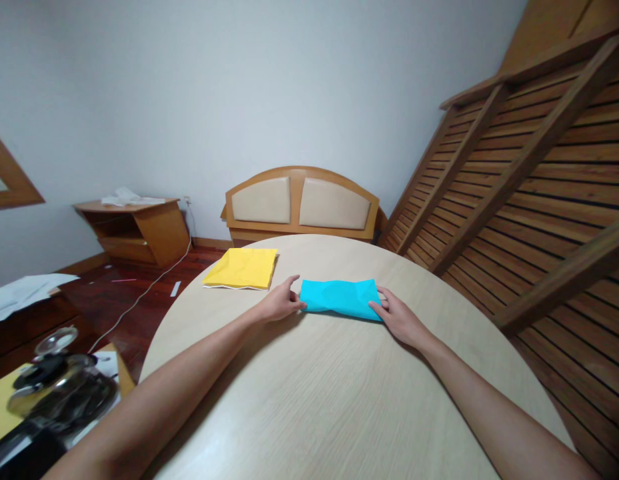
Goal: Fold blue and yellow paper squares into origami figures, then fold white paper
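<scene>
At the far left, a framed mirror is cut off by the edge, and below it white papers lie on a dark surface I only partly see. In the bottom left corner sits a glass-lidded kettle, blurred and cropped, so I cannot make out what stands under it. Further back, a wooden corner shelf carries crumpled white paper, and a white cable trails across the dark red wooden floor.

On the round, pale wood-grain tabletop, a folded yellow paper lies toward the far left rim, apart from my hands. My left hand rests just right of it, fingers loosely spread, with the thumb tip touching the left end of the folded blue paper. That blue paper lies flat and creased near the middle of the far side of the tabletop, between my two hands. My right hand presses its fingertips on the paper's right end; I cannot tell whether the thumb is beneath the edge, as the hand hides it.

Beyond the table, a padded wooden headboard leans against the plain pale wall. At the right, a slatted wooden bed frame stands tilted against the wall, its top and right side cut off.
</scene>
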Demonstrator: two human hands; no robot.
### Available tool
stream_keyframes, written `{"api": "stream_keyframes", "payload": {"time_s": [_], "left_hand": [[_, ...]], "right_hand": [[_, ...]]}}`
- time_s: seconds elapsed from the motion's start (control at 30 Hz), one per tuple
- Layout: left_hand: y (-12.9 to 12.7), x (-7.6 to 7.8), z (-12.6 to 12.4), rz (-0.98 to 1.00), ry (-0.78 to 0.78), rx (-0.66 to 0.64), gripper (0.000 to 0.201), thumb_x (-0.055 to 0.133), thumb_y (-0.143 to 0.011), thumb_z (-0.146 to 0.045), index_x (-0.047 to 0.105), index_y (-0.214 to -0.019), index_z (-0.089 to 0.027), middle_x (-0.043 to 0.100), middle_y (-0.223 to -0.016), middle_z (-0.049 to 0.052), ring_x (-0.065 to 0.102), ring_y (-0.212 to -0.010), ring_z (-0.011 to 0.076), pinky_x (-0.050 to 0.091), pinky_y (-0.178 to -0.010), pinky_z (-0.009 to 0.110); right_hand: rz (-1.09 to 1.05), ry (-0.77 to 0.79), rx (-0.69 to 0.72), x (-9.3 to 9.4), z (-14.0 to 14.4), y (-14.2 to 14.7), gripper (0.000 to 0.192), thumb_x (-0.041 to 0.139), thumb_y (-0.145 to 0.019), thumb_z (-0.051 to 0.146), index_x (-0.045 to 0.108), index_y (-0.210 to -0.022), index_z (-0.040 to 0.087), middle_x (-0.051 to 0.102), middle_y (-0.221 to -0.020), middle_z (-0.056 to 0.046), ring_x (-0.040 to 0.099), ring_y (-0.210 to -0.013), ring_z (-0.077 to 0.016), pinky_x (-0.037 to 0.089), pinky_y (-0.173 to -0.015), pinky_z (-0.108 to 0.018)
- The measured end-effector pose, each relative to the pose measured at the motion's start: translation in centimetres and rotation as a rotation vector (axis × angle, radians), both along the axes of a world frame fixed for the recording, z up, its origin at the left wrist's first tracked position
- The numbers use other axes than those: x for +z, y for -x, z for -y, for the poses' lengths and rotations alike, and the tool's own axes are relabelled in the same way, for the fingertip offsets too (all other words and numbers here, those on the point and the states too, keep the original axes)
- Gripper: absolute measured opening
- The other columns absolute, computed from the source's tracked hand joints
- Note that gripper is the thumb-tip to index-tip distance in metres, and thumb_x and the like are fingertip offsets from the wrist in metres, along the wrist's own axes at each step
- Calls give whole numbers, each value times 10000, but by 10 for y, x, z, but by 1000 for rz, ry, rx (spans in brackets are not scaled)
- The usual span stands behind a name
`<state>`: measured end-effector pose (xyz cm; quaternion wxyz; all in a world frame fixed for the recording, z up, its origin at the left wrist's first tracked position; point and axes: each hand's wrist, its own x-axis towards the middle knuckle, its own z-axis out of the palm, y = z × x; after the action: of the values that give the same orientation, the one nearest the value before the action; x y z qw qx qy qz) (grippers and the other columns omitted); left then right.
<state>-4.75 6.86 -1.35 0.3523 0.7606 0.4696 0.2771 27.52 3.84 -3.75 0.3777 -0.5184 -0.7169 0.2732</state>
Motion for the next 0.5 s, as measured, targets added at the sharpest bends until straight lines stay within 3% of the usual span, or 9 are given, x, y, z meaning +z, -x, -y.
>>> {"api": "stream_keyframes", "payload": {"time_s": [0.13, 0.27, 0.43, 0.5], "left_hand": [[0, 5, 2, -128, -72, 15, 790, 640, -799, -270, 268, -1470, -81, 677, -763, 15, 627, -721, 179, 448, -643, 258], [0, 13, 7, -329, -191, 30, 625, 605, -833, -263, 383, -1409, -165, 727, -905, 49, 658, -810, 206, 447, -668, 268], [-3, 17, 13, -512, -235, -2, 393, 571, -872, -290, 567, -1259, -220, 724, -940, 51, 668, -830, 220, 463, -694, 279], [-7, 17, 18, -556, -319, 36, 295, 543, -899, -360, 658, -1134, -224, 707, -940, 74, 664, -854, 239, 483, -739, 309]], "right_hand": [[32, -18, -26, -1, -1, -1, 590, 473, -919, 513, 386, -1438, 246, 699, -1162, -125, 682, -1023, -325, 538, -889, -500], [179, -51, -61, 0, -3, 0, 558, 448, -936, 476, 396, -1414, 192, 711, -1108, -140, 682, -1002, -310, 526, -867, -464], [393, -126, -68, 2, -3, 0, 559, 456, -939, 453, 421, -1406, 148, 704, -1070, -141, 658, -1020, -302, 496, -883, -432], [433, -155, -48, 1, -4, -1, 578, 458, -938, 449, 406, -1432, 152, 691, -1096, -139, 648, -1017, -297, 489, -892, -426]]}}
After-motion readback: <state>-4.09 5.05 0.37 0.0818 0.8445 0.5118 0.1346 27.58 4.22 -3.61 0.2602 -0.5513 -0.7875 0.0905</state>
